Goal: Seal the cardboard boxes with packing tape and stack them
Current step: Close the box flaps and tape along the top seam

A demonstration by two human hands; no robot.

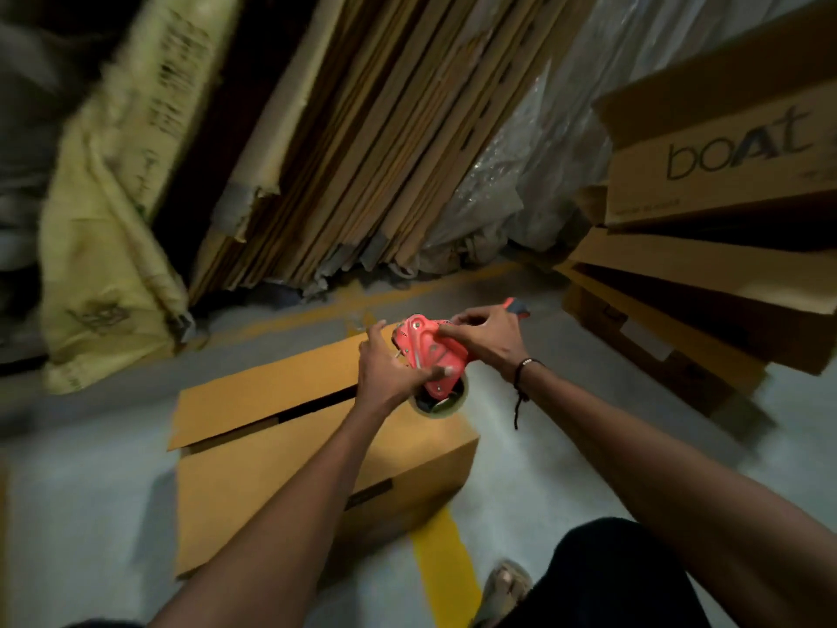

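A brown cardboard box (290, 451) stands on the floor in front of me, its top flaps folded down with a dark gap along the seam. Above its far right corner I hold a red tape dispenser (432, 355) with a roll of clear tape (446, 403) hanging under it. My left hand (385, 369) grips the dispenser's lower left side, thumb across its face. My right hand (489, 339) grips it from the top right, near the dark handle (516, 306).
Flattened cardboard sheets (362, 142) lean against the back, with a yellow sack (108, 247) to their left and bubble wrap (534, 142) to their right. Stacked boxes (706, 274), one printed "boAt", stand on the right. A yellow floor line (446, 568) runs by my foot (502, 586).
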